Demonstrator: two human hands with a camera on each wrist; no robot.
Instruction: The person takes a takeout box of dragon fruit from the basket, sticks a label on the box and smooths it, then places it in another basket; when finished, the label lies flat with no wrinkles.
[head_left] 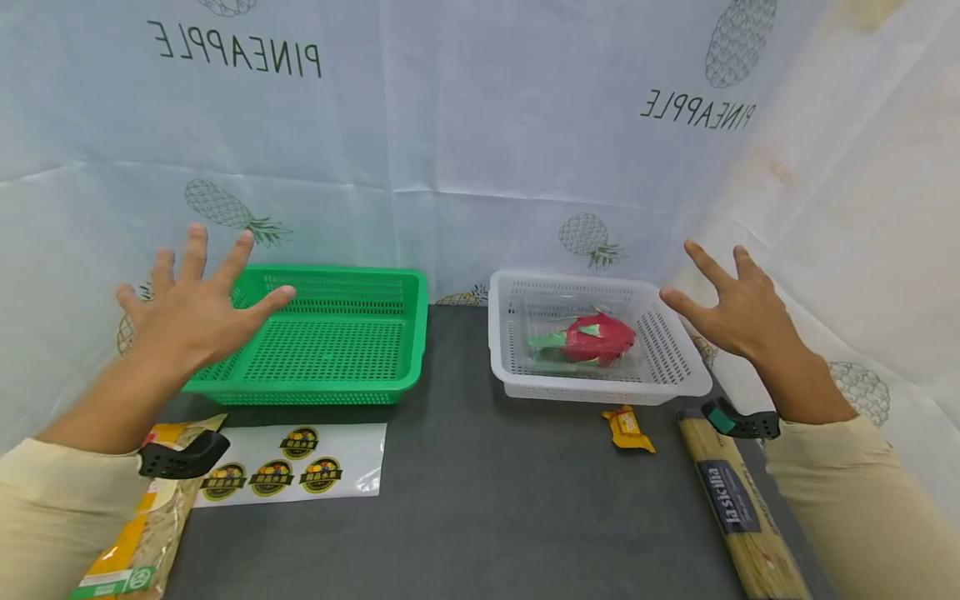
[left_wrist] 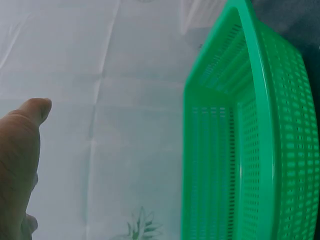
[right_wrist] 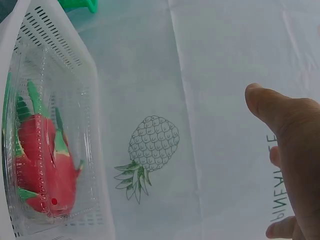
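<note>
My left hand (head_left: 195, 312) is raised with its fingers spread, overlapping the left part of a green perforated basket (head_left: 315, 398) in the head view. The basket (left_wrist: 265, 120) holds nothing that shows. On the other side, my right hand (head_left: 738, 312) is held up beside a white perforated basket (head_left: 585, 390), its fingers spread and nothing in them. A red dragon fruit (head_left: 600, 340) with green tips lies in a clear plastic box inside the white basket. The right wrist view shows the fruit (right_wrist: 37, 150) through the clear plastic and the right thumb (right_wrist: 272, 105) extended.
A sheet of round stickers (head_left: 360, 458) lies before the green basket, next to an orange-and-clear bag (head_left: 161, 533) partly under the left forearm. A small yellow wrapped packet (head_left: 628, 430) and a spaghetti pack (head_left: 738, 508) lie at right. Pineapple-printed cloth (head_left: 487, 125) hangs behind.
</note>
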